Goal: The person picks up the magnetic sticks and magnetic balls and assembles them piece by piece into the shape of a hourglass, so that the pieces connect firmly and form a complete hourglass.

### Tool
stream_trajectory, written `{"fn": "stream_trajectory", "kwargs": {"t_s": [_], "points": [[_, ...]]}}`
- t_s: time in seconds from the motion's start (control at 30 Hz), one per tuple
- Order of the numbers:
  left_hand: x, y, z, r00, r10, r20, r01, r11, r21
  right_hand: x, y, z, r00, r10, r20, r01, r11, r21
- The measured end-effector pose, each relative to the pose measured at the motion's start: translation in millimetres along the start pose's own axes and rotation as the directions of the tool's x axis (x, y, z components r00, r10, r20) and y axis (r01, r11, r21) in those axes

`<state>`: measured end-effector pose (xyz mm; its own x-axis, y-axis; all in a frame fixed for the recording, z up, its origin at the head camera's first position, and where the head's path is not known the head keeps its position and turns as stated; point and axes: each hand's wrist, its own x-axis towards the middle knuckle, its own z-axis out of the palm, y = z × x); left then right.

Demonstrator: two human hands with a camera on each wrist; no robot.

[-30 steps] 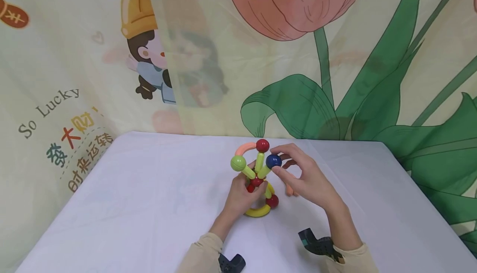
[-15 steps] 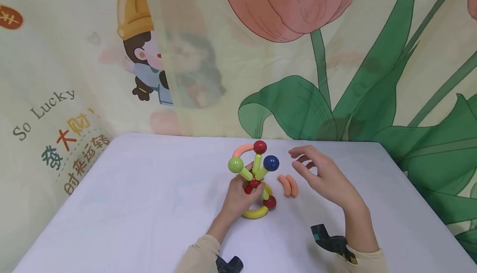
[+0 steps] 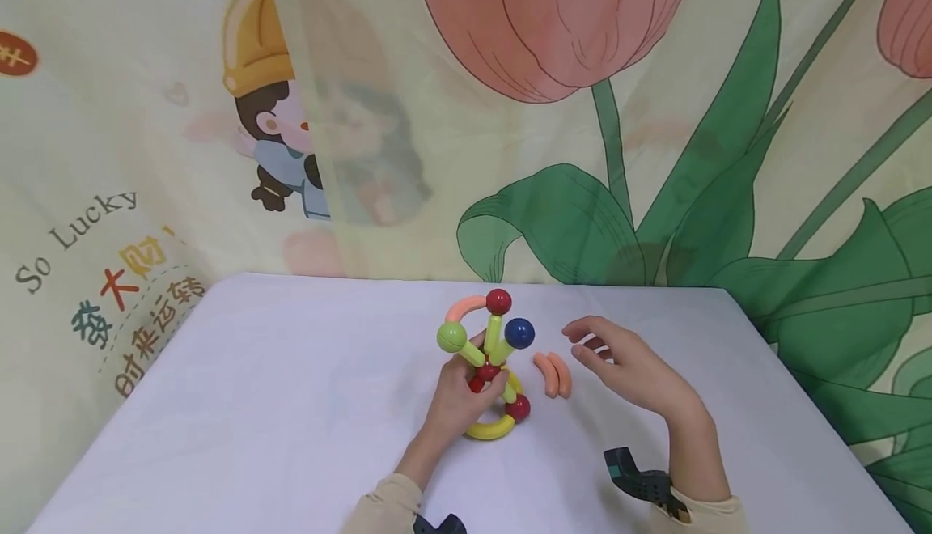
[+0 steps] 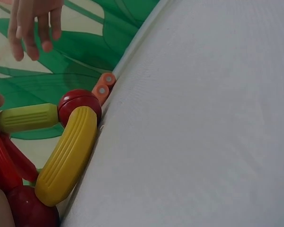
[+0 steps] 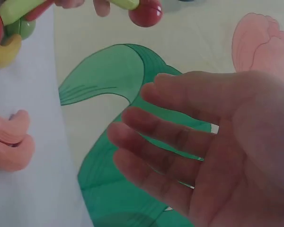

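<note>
A construction of magnetic balls and rods stands on the white table, with yellow curved rods (image 3: 490,430) at its base. My left hand (image 3: 455,400) grips its middle around the red center ball (image 3: 487,371). Light green rods fan upward from there to a green ball (image 3: 451,337), a red ball (image 3: 498,301) and a blue ball (image 3: 519,333). An orange curved rod (image 3: 466,306) bridges the green and upper red balls. My right hand (image 3: 633,368), fingers relaxed and holding nothing, hovers right of the construction. In the left wrist view, a yellow curved rod (image 4: 68,158) meets red balls at both ends.
Two loose orange curved rods (image 3: 552,375) lie side by side on the white-covered table (image 3: 313,404), between the construction and my right hand. A printed fabric backdrop (image 3: 393,251) hangs behind the table's far edge.
My right hand has let go of the blue ball and drawn back to the right, uncovering the loose orange rods. The blue ball stays on its green rod. My left hand keeps its hold.
</note>
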<state>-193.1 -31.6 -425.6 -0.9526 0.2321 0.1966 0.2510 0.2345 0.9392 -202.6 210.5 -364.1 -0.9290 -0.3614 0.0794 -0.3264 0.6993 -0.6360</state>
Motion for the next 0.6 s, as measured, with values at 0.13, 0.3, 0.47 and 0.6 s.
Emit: {"fn": "stream_trajectory", "kwargs": {"t_s": [0.13,0.3,0.47,0.6], "points": [[1.0,-12.0,5.1,1.0,0.022,-0.019,-0.022,1.0,0.004,4.8,10.1,10.2,0.998,0.048,0.035,-0.048,0.999,0.02],[2.5,-35.7,12.5,0.999,0.026,-0.032,-0.026,1.0,-0.006,12.0,25.4,26.5,0.991,0.126,0.041,-0.126,0.992,0.01],[3.3,-42.3,12.7,0.998,0.046,-0.045,-0.046,0.999,-0.003,18.4,31.1,42.4,0.958,0.267,0.1,-0.266,0.964,-0.023],[5.7,-39.0,10.9,0.997,0.069,-0.031,-0.069,0.998,0.001,21.2,31.1,49.3,0.937,0.327,0.121,-0.325,0.945,-0.039]]}}
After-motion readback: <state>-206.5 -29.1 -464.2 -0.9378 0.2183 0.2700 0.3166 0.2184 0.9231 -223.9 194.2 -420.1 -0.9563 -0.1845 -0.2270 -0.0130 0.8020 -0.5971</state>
